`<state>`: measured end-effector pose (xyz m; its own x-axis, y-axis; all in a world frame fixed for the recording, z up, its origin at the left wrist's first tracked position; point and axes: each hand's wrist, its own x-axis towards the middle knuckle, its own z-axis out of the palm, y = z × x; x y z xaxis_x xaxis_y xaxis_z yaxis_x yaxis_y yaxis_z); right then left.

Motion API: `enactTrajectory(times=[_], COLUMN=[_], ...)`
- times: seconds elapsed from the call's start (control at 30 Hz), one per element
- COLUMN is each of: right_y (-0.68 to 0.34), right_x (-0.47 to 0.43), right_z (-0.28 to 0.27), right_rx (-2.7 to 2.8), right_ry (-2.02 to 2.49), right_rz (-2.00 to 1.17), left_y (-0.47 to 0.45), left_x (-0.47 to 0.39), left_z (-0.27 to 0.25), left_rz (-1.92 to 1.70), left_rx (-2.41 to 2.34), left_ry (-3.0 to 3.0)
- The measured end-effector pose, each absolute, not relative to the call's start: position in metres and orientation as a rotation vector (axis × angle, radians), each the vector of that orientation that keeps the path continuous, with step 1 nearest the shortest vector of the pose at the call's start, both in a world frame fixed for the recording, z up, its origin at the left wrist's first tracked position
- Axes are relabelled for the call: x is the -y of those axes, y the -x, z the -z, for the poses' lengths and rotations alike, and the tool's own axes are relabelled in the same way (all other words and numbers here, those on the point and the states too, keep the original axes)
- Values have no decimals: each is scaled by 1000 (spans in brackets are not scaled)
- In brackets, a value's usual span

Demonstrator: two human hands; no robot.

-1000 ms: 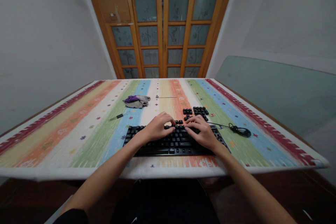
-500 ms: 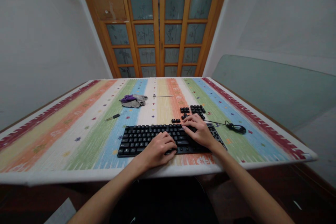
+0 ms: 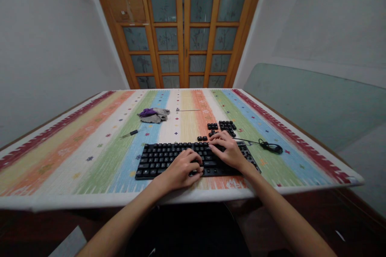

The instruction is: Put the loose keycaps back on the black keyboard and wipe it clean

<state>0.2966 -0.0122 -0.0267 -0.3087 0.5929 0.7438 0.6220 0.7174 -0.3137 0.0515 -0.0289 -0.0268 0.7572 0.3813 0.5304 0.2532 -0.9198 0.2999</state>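
A black keyboard (image 3: 159, 160) lies flat near the table's front edge. Over its middle, my left hand (image 3: 183, 168) has its fingers curled down on the lower rows and front edge. My right hand (image 3: 227, 150) reaches across the right part, fingers bent together with the thumb at the upper edge; the exact contact is hidden. Beneath the right wrist, the right end shows small posts where keycaps are off. Several loose black keycaps (image 3: 227, 125) sit in groups behind the keyboard, and two more keycaps (image 3: 202, 138) lie by its back edge.
A grey and purple cloth (image 3: 155, 115) is crumpled farther back. A small black-handled tool with thin wires (image 3: 133, 132) lies left of the keyboard, and a thin rod (image 3: 188, 110) lies behind. The coiled cable (image 3: 270, 146) rests at right on the striped tablecloth (image 3: 99, 160).
My left hand has shifted very slightly upward at the fingers. The right hand, keyboard and loose keycaps hold their places.
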Motion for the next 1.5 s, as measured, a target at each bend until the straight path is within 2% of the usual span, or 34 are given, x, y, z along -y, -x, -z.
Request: enactTrajectory(times=[1.5], right_y=[-294], right_x=[13], right_z=[24], right_rx=[2052], right_ry=[945], right_rz=[-13], left_y=[-51], left_x=[31], left_z=[30], left_rz=[-929], left_rx=[-492], left_ry=[-2673])
